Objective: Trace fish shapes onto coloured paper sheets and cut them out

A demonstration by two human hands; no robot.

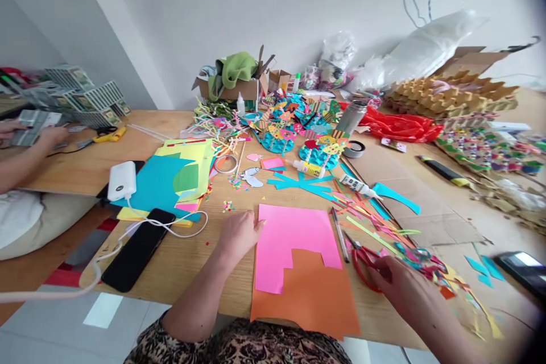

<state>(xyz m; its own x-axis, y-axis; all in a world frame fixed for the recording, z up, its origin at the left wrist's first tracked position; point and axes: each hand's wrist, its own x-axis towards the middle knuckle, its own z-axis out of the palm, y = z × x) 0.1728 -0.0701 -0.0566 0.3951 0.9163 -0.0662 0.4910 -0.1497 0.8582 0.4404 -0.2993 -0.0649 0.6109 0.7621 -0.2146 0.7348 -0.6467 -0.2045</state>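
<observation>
A pink paper sheet (290, 233) lies on an orange sheet (315, 301) at the near edge of the wooden table (187, 264). My left hand (239, 234) rests on the table, fingers loosely curled and touching the pink sheet's left edge. My right hand (386, 273) is at the handles of red scissors (362, 259) lying right of the sheets, its fingers curled on them. A pencil (340, 235) lies between the pink sheet and the scissors.
A black phone (136, 250) on a white cable and a white power bank (121, 180) sit at the left on blue and yellow paper. Glue bottles (309, 168), paper scraps and colourful craft pieces fill the middle and right. Another person's hands (46, 136) work at far left.
</observation>
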